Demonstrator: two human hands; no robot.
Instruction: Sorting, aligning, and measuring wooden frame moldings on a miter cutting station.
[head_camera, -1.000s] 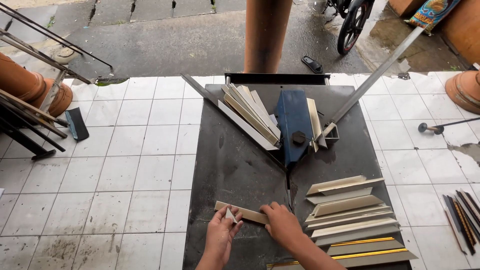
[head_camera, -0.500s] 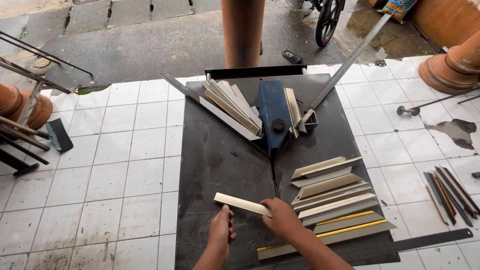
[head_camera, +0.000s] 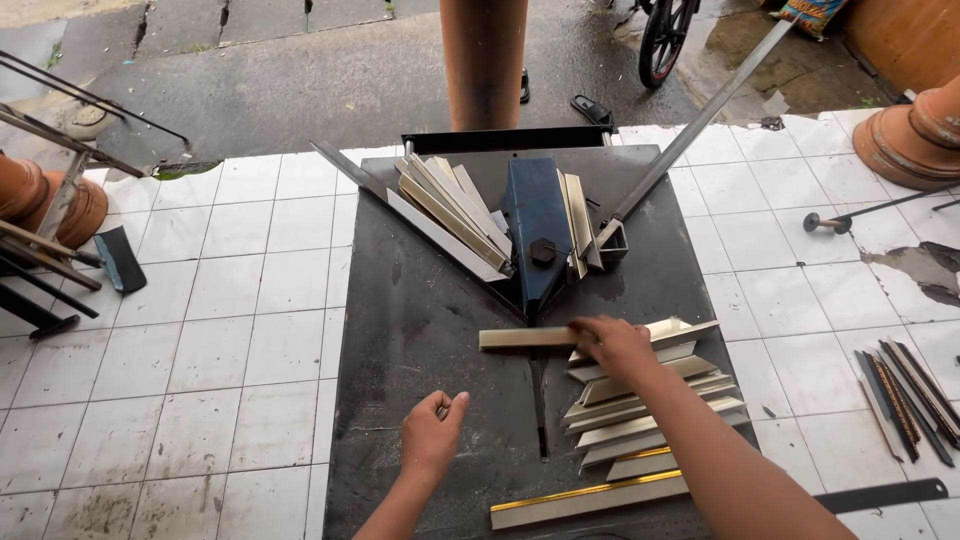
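Fingers of the right hand (head_camera: 612, 343) curled over and pinching the right part of a cream moulding strip (head_camera: 525, 338), held level across the dark worktable (head_camera: 420, 300). Strip reaching leftward from that hand, its left end free, lying just on the near side of the blue cutter head (head_camera: 538, 232) and crossing above the narrow slot in the table. Just beside and under the same hand, on the right of the slot, a fanned stack of cut strips (head_camera: 650, 410) with mitred ends. Nearest the table's front edge, a longer gold-edged strip (head_camera: 590, 498). Left hand (head_camera: 433, 438) loosely closed into a fist, apparently empty, hovering over bare tabletop left of the slot, well apart from the held strip. Beyond the cutter head, a bundle of pale offcuts (head_camera: 450, 205) leaning against the left fence, and a long metal bar (head_camera: 700, 120) angling off to the right. Off the table's right side, on white tiles, a bunch of dark moulding lengths (head_camera: 905, 395). Behind the table, a brown post (head_camera: 483, 60).
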